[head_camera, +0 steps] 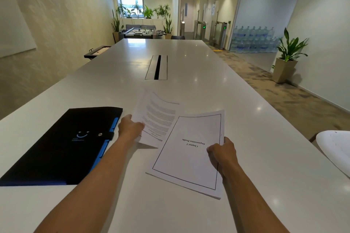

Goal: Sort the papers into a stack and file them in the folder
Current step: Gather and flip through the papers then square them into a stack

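My left hand (130,127) grips the left edge of a few printed text sheets (158,117), lifted and curling above the table. My right hand (222,154) holds the right edge of a thin stack of papers (186,159) whose top page has a black border and reads "Chapter 2 Organization Profile", upside down to me. That stack overlaps the lower right corner of the text sheets. A black folder (64,143) with a blue edge, a snap strap and a blue smile logo lies shut on the white table (189,58), left of my left hand.
A cable slot (156,67) is set into the table's middle, beyond the papers. A white chair back (335,149) stands at the table's right edge. Potted plant (287,56) and carpeted walkway lie to the right; a foosball table (142,32) stands at the far end.
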A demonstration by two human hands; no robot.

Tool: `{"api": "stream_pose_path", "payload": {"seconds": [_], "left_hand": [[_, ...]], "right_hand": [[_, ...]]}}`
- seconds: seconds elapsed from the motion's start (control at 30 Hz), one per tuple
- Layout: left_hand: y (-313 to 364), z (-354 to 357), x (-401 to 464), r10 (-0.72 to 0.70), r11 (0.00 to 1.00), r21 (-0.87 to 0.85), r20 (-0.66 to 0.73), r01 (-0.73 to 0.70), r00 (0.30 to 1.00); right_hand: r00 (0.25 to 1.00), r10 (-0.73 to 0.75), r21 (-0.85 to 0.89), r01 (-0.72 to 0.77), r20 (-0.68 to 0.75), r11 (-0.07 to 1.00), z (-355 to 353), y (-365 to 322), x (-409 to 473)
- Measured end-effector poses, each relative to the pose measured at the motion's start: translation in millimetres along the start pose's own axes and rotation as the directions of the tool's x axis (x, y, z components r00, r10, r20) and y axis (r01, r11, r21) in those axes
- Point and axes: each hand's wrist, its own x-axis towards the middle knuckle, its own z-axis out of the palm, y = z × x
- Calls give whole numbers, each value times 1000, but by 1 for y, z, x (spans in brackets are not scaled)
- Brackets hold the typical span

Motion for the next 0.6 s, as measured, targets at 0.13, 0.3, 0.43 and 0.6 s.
{"api": "stream_pose_path", "payload": {"seconds": [0.13, 0.3, 0.43, 0.6], "left_hand": [[30, -18, -7, 177, 984, -7, -79, -178, 981], [71, -38, -24, 321, 929, -124, -196, -348, 927], [97, -48, -43, 324, 828, -415, -197, -378, 925], [88, -34, -59, 262, 768, -603, -11, -216, 965]], "right_hand": [[1000, -2, 0, 2, -1, 1000, 1, 0, 0], [1000, 29, 51, -29, -5, 998, 1, 3, 1], [1000, 28, 56, -28, 11, 998, 1, 4, 3], [999, 25, 73, -26, 20, 997, 1, 4, 3]]}}
